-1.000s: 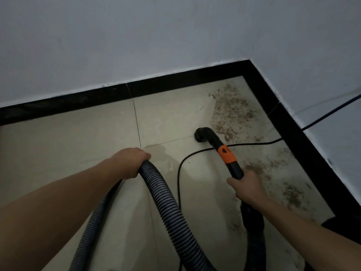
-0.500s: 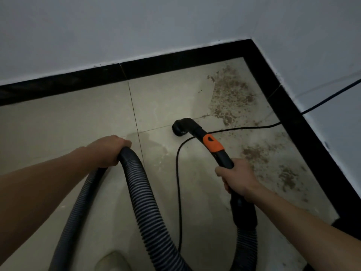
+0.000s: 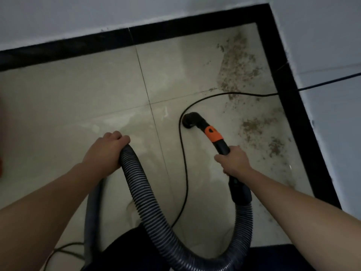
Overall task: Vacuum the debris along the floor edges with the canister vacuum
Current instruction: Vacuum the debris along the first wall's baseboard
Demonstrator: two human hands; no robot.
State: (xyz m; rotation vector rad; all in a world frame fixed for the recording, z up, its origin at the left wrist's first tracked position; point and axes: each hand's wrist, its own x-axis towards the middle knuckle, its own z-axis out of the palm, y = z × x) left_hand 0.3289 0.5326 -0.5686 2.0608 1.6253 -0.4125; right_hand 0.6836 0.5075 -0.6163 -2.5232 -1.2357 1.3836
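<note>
The debris (image 3: pixel 237 63) lies ahead and to the right of both hands. One patch fills the corner where the two runs of black skirting (image 3: pixel 304 118) meet. Smaller patches (image 3: pixel 256 124) trail back along the right-hand run.

The nozzle (image 3: pixel 190 120) rests on bare tile floor (image 3: pixel 78 94), left of the nearer patch and apart from it. The wand (image 3: pixel 221 146) runs from the right hand forward and to the left, so its long axis points away from the right-hand edge. Reaching the debris calls for a swing of the nozzle to the right and forward.

The power cord (image 3: pixel 183 153) curves close round the left side of the nozzle. It then crosses the floor to the right wall, between the nozzle and the corner patch. The cord may snag on a forward sweep.

The right hand (image 3: pixel 233 162) is nearer the debris. Its fingers wrap round the black wand just behind the orange collar (image 3: pixel 213 134), arm extended forward. The left hand (image 3: pixel 106 148) grips the top of a loop in the corrugated hose (image 3: pixel 140 192), fingers curled over it, and holds the loop off the floor. The canister body cannot be identified in this view.
</note>
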